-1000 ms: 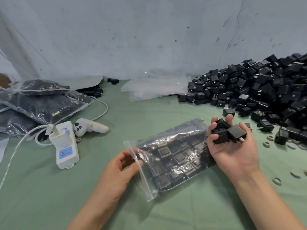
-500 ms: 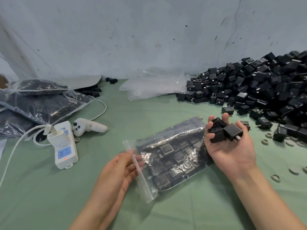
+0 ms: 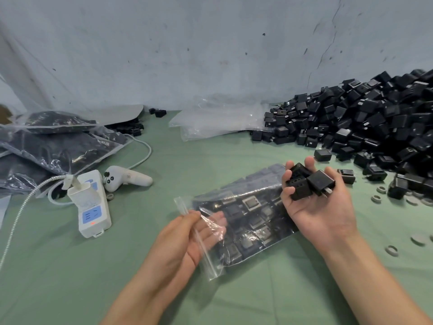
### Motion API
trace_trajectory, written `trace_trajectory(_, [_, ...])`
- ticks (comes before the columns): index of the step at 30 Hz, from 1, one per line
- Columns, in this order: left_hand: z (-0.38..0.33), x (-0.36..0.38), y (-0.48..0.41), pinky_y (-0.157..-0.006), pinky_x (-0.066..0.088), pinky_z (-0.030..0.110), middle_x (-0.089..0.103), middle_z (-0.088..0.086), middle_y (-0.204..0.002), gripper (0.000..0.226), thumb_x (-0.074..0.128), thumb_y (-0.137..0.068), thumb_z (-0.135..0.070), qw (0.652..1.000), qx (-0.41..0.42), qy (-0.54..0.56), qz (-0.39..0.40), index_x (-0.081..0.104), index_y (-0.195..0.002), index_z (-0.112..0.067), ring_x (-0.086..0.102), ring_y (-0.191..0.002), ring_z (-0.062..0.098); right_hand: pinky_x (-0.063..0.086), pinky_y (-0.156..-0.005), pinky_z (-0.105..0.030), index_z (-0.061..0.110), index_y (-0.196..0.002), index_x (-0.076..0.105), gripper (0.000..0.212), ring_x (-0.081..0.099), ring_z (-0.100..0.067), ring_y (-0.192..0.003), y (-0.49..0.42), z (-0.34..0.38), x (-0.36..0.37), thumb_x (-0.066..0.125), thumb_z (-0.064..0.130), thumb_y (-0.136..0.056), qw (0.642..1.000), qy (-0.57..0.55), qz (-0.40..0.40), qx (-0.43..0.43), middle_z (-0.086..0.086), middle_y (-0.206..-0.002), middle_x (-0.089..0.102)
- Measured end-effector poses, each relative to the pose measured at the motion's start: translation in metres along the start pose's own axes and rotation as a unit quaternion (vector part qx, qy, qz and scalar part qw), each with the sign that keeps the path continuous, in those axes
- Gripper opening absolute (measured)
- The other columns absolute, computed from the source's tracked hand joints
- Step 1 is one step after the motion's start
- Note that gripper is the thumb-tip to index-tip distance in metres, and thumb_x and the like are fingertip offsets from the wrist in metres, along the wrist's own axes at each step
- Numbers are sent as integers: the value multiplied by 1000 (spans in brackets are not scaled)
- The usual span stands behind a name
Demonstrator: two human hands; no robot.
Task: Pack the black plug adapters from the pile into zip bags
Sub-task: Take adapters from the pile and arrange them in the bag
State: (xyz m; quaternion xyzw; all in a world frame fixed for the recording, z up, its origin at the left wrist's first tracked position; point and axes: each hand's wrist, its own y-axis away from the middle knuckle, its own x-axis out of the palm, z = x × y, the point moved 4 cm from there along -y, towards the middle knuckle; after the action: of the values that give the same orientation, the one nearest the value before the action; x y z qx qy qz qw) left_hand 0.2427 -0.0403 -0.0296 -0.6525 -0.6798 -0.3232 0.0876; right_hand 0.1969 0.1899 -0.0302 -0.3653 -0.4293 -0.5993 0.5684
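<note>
A clear zip bag (image 3: pixel 248 221), packed with several black plug adapters, lies on the green table (image 3: pixel 140 266) in front of me. My left hand (image 3: pixel 187 240) holds its open mouth, thumb over the zip strip and fingers slipped inside the plastic. My right hand (image 3: pixel 318 202) is palm up at the bag's far end, its fingers curled round a few black adapters (image 3: pixel 304 184); one shows its metal prongs. The big pile of black adapters (image 3: pixel 375 127) lies at the right.
Filled zip bags (image 3: pixel 54 146) are stacked at the left. A white power strip (image 3: pixel 92 207) with a cable and a white controller (image 3: pixel 126 178) lie beside them. Empty clear bags (image 3: pixel 218 120) lie by the wall. Small grey rings (image 3: pixel 398 245) are scattered at the right.
My left hand has moved from pinching the bag's zip edge to sliding its fingers inside the mouth. My right hand with the adapters has barely shifted.
</note>
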Motion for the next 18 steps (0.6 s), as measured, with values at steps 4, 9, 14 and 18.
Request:
trace_trajectory(4, [3,4,0,-73,62,41,66,37,-111,6,51,-94,-8,995,-55,70,37,48,-91,-3,70,-102,42,53,-61,-27,22,-93,75,41,67,-22,-85,-1,-9,6,43,47,-100,1000,13,-5,21,-8,-113,68])
trace_trajectory(9, [-11,-18,-7,-63,62,33,70,31,-103,21,63,-84,-12,999,23,21,-43,58,-100,0,74,-82,31,55,-63,-29,18,-92,73,43,68,-26,-87,-1,-21,14,44,48,-99,999,6,-14,46,-12,-113,66])
trace_trajectory(14, [-54,-34,0,-61,47,24,65,-10,-78,10,50,-98,-28,830,359,-352,-241,58,-96,-31,58,-68,12,60,-74,-39,12,-90,70,36,69,-31,-88,0,-33,24,50,41,-97,997,-53,-20,45,-17,-105,66])
trace_trajectory(18, [-44,15,4,-53,43,13,64,-17,-78,11,52,-95,-41,789,427,-435,-78,60,-103,-38,57,-60,3,57,-87,-52,13,-85,69,30,71,-34,-91,3,-46,32,52,36,-94,996,-74,-23,43,-17,-103,65])
